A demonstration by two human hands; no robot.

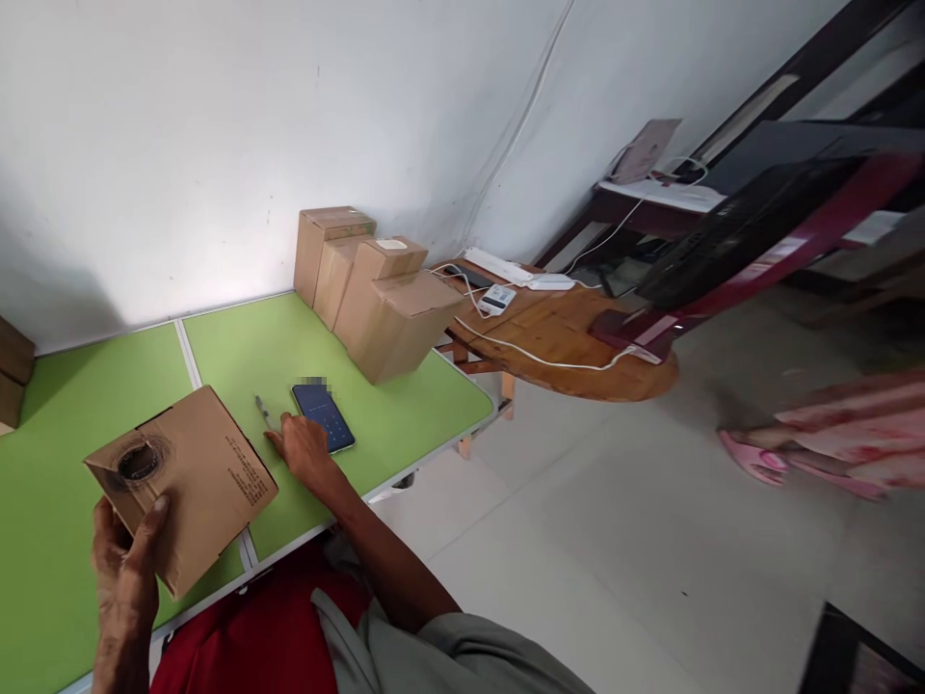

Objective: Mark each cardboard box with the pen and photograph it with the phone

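Observation:
My left hand (pixel 130 569) grips the near left corner of a flat brown cardboard box (pixel 198 492), thumb on top and fingers curled under the edge. The box is tilted above the green table; it has a dark round hole or mark near one corner and small printed text along the right side. Just right of the box, my right hand (pixel 307 451) has its fingers closed at the lower end of a slim pen (pixel 263 410). Partly behind that hand lies a smartphone (pixel 329 413) with its screen lit, face up on the table.
Several brown cardboard boxes (pixel 405 323) stand against the wall on the green folding table (pixel 238 337); others (pixel 11 376) sit at the left edge. A round wooden table (pixel 564 337) with cables and a power strip (pixel 498 266) is beyond. A person in pink slippers (pixel 752 458) is at right.

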